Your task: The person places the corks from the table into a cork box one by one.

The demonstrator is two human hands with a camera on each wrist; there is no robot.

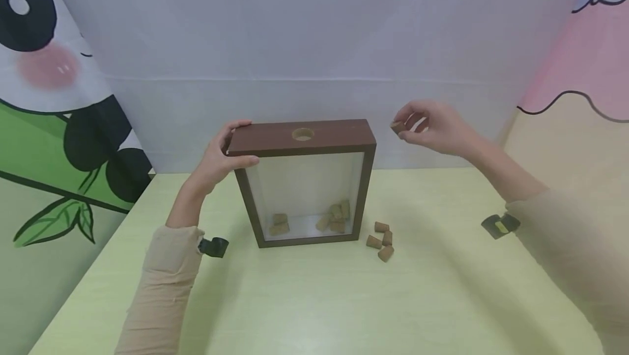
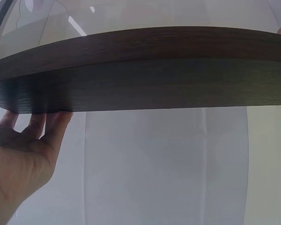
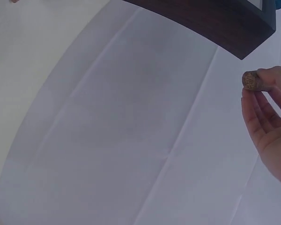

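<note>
The fingers (image 3: pixel 258 112) of the right hand (image 1: pixel 434 125) pinch a small cork (image 1: pixel 397 126) between thumb and fingertips. The hand is in the air, to the right of the top right corner of the frame box (image 1: pixel 304 180) and a little apart from it. In the right wrist view the cork (image 3: pixel 251 79) shows its round brown end, just below the dark corner of the box (image 3: pixel 215 23).

The fingers (image 2: pixel 42 126) of the left hand (image 1: pixel 218 161) are curled around the top left corner of the frame box: the thumb lies on the front edge and the other fingers reach over the top and the side. In the left wrist view the fingers press against the dark wooden edge (image 2: pixel 145 75).

The frame box stands upright on the counter (image 1: pixel 314 300), dark brown wood with a clear front pane. A round hole (image 1: pixel 302 134) is in the middle of its top side. Several corks (image 1: pixel 331 217) lie at the bottom inside, some at the left and more at the right.

Four loose corks (image 1: pixel 381 240) lie on the counter just beside the lower right corner of the box.

No brand, label or writing can be read on the box or the corks. Behind stands a white cloth wall (image 1: pixel 314 43), with a panda picture (image 1: pixel 54 98) at the left and a pink panel (image 1: pixel 585 43) at the right.
</note>
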